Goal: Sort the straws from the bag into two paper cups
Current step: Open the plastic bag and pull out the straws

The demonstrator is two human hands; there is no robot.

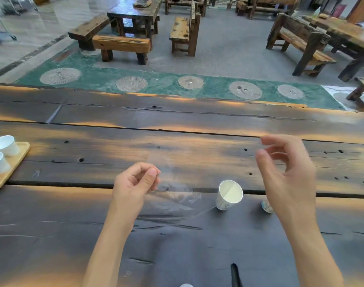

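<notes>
My left hand (135,183) pinches the edge of a clear plastic bag (177,199) between thumb and forefinger. The bag hangs blurred just above the dark wooden table (177,141), and its far corner reaches toward a white paper cup (230,194). This cup stands upright and looks empty. A second paper cup (267,206) is mostly hidden behind my right wrist. My right hand (288,168) hovers above and to the right of the cups, with its fingers loosely curved and apart and nothing visible in them. I cannot make out any straws.
A wooden tray (13,168) with two white ceramic cups (5,145) sits at the table's left edge. A thin black object (236,274) pokes up at the near edge. Beyond the table's far edge are the floor, benches and other tables.
</notes>
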